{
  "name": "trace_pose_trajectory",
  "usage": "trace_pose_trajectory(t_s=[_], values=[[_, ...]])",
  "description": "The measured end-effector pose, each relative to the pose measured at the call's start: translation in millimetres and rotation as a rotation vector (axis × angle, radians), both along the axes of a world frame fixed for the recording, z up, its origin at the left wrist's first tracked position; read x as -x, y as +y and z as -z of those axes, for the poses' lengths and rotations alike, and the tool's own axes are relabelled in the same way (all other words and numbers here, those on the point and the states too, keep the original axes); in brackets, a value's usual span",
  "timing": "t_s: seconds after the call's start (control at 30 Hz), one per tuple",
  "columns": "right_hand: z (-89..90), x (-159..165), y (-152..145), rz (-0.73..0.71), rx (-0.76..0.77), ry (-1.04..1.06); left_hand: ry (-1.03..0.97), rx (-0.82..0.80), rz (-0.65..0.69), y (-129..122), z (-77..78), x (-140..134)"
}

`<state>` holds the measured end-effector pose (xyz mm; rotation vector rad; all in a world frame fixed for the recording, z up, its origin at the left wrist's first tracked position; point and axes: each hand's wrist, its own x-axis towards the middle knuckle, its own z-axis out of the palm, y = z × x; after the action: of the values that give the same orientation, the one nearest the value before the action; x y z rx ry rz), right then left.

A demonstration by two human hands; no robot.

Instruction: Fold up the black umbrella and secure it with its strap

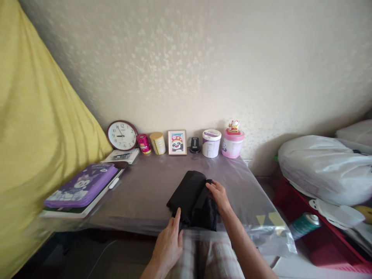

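Black bundle (188, 192), right edge pinched in right grip (219, 196), near-left edge at left grip (169, 243), closure unclear

black bundle (188, 190) of smooth, faintly shiny cloth-like material, glossy clear plastic table cover (139, 193), matt yellow cloth curtain (37, 116), satin-sheened wallpaper (180, 66), thin shiny plastic bag (322, 166)

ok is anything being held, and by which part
The folded black bundle: the right hand holds its far right edge; the left hand is at its near left edge, grip unclear.
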<state>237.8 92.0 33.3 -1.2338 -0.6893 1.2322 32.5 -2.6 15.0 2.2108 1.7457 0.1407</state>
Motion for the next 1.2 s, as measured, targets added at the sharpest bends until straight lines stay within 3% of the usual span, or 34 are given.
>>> trace_pose_trajectory(t_s=[0.17, 0.37, 0.63, 0.77, 0.93, 1.2], values=[[-1.6, 13.0, 12.0, 0.021, -0.047, -0.052, -0.035, -0.033, 0.024, 0.0, 4.4, 2.8], [10.5, 27.4, 24.7, -0.019, -0.145, -0.307, -0.038, -0.037, 0.052, 0.2, 5.0, 4.4], [17.0, 34.8, 30.9, -0.053, -0.15, -0.593, -0.073, -0.045, 0.014, -0.1, 11.7, 4.6], [22.8, 40.2, 30.8, -0.107, -0.302, -0.689, -0.204, -0.096, -0.003, -1.9, 9.2, 3.3], [25.6, 41.5, 24.0, -0.187, -0.473, -0.867, -0.081, -0.041, 0.056, -1.4, -0.8, 2.4], [16.8, 32.3, -29.9, -0.351, -0.871, -1.066, -0.12, -0.045, 0.04, 0.3, 3.7, 2.1]])
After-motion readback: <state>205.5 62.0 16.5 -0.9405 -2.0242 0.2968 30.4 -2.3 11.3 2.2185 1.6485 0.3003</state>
